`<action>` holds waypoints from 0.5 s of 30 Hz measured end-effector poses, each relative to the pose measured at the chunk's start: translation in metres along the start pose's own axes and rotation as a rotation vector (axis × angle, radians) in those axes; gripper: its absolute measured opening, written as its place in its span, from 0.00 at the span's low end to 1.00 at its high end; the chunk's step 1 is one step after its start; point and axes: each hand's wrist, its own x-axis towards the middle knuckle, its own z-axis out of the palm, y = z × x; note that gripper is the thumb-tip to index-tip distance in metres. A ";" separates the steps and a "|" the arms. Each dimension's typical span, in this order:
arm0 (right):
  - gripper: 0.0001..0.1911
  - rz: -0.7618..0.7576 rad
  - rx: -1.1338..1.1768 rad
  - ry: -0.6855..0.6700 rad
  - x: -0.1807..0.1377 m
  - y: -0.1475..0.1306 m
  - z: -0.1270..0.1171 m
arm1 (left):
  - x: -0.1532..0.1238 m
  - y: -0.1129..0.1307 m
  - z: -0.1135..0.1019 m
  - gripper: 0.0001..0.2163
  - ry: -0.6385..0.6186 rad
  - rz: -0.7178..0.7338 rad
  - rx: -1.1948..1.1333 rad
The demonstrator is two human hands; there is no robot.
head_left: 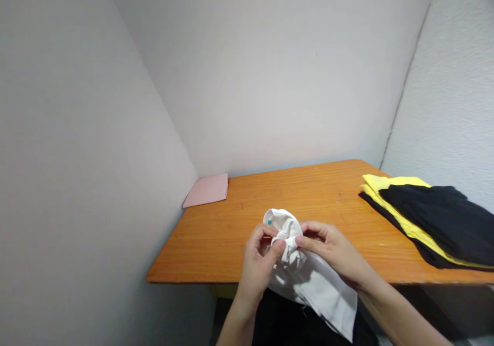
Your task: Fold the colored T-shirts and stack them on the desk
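Observation:
A piece of white cloth (pixel 328 292), gathered into folds at its upper end, is held up by both hands over the table's front edge. My left hand (pixel 259 256) pinches the bunched part from the left, thumb in front. From the right, my right hand (pixel 330 246) grips the same gathers between thumb and fingers. Above the fingers the cloth flares into a rounded edge with a small teal mark. Its lower part hangs down over dark fabric below the table edge. Whether it is a garment or a bag I cannot tell.
Folded black cloth (pixel 443 217) and yellow cloth (pixel 409 181) lie stacked at the right of the orange wooden table (pixel 301 192). A flat pink folder-like item (pixel 206 189) rests at the back left corner. Walls stand behind and on both sides.

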 end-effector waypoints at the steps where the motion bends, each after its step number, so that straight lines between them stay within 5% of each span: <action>1: 0.18 0.024 0.014 0.003 -0.002 0.002 -0.002 | -0.001 0.000 -0.001 0.12 -0.018 -0.023 -0.061; 4: 0.21 0.068 0.017 0.009 -0.008 0.005 -0.011 | -0.007 -0.001 -0.006 0.14 0.039 -0.052 -0.080; 7: 0.22 0.046 0.009 0.090 -0.014 -0.002 -0.033 | -0.009 0.002 -0.024 0.14 0.259 0.037 0.098; 11: 0.17 -0.053 0.000 0.388 -0.016 -0.030 -0.078 | -0.001 0.021 -0.070 0.14 0.559 0.171 0.398; 15: 0.11 -0.206 -0.181 0.667 -0.028 -0.074 -0.114 | 0.002 0.057 -0.108 0.13 0.719 0.280 0.535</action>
